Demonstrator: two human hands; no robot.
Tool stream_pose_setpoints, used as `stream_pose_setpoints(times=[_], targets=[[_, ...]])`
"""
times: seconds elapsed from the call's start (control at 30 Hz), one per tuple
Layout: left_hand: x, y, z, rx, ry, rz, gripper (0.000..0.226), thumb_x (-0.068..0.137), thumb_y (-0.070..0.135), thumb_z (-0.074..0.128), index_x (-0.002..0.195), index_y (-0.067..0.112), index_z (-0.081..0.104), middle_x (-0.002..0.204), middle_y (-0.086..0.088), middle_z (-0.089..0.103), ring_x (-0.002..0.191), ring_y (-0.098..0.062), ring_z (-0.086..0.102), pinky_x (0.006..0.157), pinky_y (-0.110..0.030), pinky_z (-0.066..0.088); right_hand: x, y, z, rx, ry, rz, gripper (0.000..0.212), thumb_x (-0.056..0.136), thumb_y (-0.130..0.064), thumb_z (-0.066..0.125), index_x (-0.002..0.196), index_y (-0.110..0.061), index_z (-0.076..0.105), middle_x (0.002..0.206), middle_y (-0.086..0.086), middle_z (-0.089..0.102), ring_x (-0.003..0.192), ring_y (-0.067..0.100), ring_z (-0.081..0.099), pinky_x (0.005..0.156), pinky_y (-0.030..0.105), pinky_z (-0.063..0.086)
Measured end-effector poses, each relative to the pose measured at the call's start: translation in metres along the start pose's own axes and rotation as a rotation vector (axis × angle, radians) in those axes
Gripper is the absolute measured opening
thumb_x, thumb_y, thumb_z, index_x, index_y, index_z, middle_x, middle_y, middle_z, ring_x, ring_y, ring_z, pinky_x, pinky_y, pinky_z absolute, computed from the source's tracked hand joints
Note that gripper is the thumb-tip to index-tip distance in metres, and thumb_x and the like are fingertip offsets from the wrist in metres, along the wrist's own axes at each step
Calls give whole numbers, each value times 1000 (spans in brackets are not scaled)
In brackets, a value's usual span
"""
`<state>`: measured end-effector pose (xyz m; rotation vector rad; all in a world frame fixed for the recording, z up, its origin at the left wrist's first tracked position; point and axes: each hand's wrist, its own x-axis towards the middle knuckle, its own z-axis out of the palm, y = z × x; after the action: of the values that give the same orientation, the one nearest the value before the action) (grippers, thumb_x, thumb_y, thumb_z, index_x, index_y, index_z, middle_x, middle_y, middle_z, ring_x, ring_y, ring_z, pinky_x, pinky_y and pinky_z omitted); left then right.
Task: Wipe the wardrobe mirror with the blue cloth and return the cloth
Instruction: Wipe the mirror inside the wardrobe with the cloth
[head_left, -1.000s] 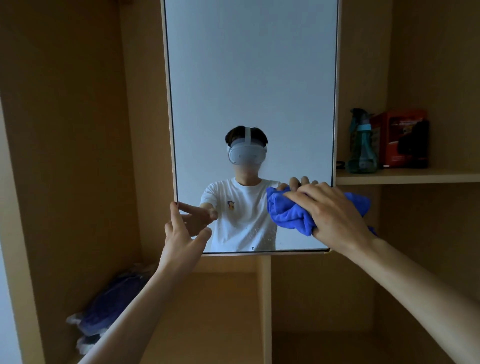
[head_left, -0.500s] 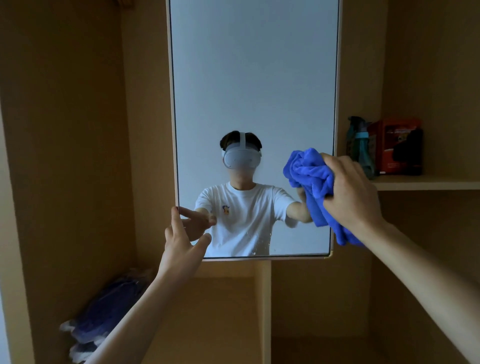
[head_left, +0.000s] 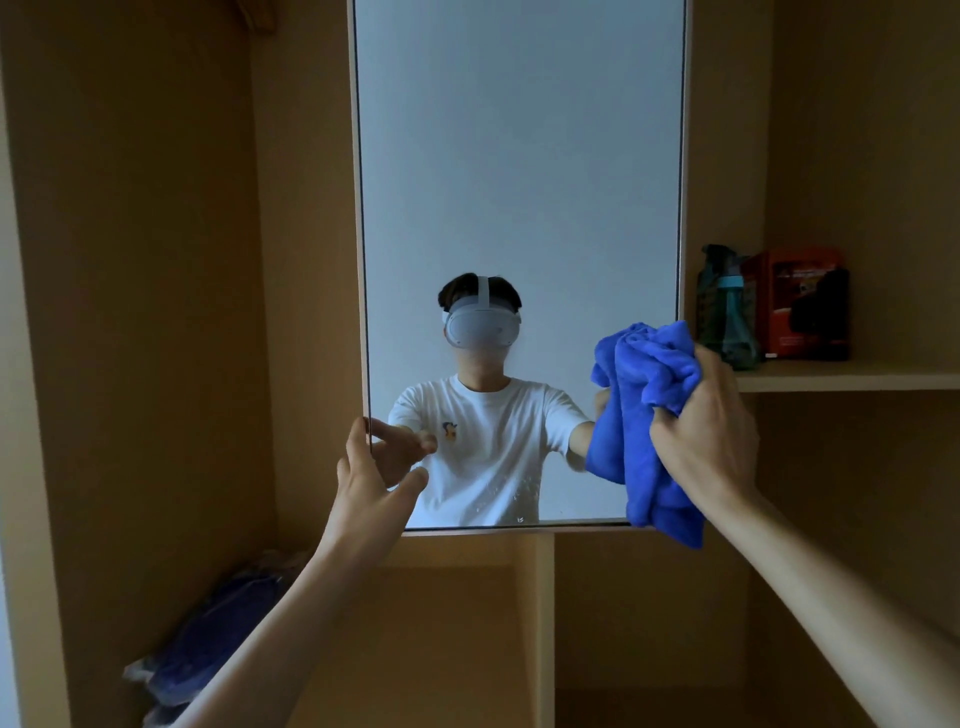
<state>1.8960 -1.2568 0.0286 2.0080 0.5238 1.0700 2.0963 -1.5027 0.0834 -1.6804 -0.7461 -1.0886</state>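
Observation:
The tall wardrobe mirror (head_left: 519, 182) hangs in front of me between wooden compartments and reflects a person in a white shirt. My right hand (head_left: 711, 436) grips the bunched blue cloth (head_left: 641, 415) in front of the mirror's lower right edge; part of the cloth hangs down past the bottom corner. My left hand (head_left: 371, 483) is at the mirror's lower left edge, index finger along the frame and thumb spread in front of the glass. A few specks show low on the glass.
A shelf (head_left: 852, 375) to the right carries a green spray bottle (head_left: 724, 312) and a red box (head_left: 797, 304). Bagged blue fabric (head_left: 208, 644) lies at the bottom of the left compartment. A vertical divider (head_left: 540, 623) stands below the mirror.
My right hand with the cloth rose from the mirror's lower right corner and turned, lifting the cloth to the right edge. My left hand has stayed at the lower left edge.

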Motion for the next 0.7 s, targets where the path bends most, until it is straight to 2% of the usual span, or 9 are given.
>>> stream_pose_setpoints(times=[0.07, 0.17, 0.27, 0.37, 0.5, 0.6, 0.7], targets=[[4, 8, -3, -15, 14, 27, 91, 95, 27, 66, 161, 29, 4, 158, -6, 25, 139, -29, 43, 111, -53, 44, 6, -5, 2, 6, 37, 5, 20, 85, -42, 40, 101, -54, 39, 97, -35, 53, 79, -9, 58, 53, 14, 32], [14, 21, -8, -56, 34, 82, 93, 95, 29, 66, 162, 33, 1, 160, -2, 22, 141, -28, 41, 111, -55, 43, 15, -10, 6, -3, 65, 22, 26, 86, -44, 41, 110, -41, 50, 97, -21, 54, 79, 3, 59, 55, 16, 34], [20, 28, -9, -67, 32, 94, 95, 96, 30, 67, 162, 31, -2, 162, -2, 19, 143, -31, 39, 112, -56, 42, 18, -14, 7, -7, 60, 2, 25, 84, -38, 45, 108, -37, 49, 100, -21, 54, 84, 3, 60, 61, 16, 40], [19, 26, -6, -37, 39, 99, 98, 95, 29, 69, 162, 29, -3, 161, -5, 20, 143, -31, 38, 111, -56, 43, 14, -14, 9, -57, 58, 48, 35, 87, -27, 55, 122, -26, 51, 111, -5, 58, 93, 18, 63, 70, 30, 45], [20, 22, -4, -36, 51, 106, 98, 93, 26, 69, 161, 29, -1, 158, -6, 23, 139, -31, 41, 107, -56, 46, 10, -27, 12, -68, 21, 47, 33, 90, -22, 58, 122, -20, 53, 110, 2, 59, 93, 22, 63, 73, 43, 55], [22, 20, -5, -45, 44, 113, 98, 92, 23, 68, 161, 31, -1, 155, -5, 25, 138, -30, 41, 106, -56, 47, 4, -48, 23, -57, -14, 6, 35, 89, -16, 59, 123, -18, 54, 107, 3, 59, 94, 22, 62, 73, 42, 55], [22, 19, -6, -76, 18, 119, 96, 93, 24, 68, 161, 34, 1, 155, -2, 26, 137, -26, 42, 104, -55, 49, -7, -77, 48, -129, -24, -41, 50, 84, -12, 62, 133, -15, 52, 114, 6, 57, 104, 26, 58, 69, 35, 48]])
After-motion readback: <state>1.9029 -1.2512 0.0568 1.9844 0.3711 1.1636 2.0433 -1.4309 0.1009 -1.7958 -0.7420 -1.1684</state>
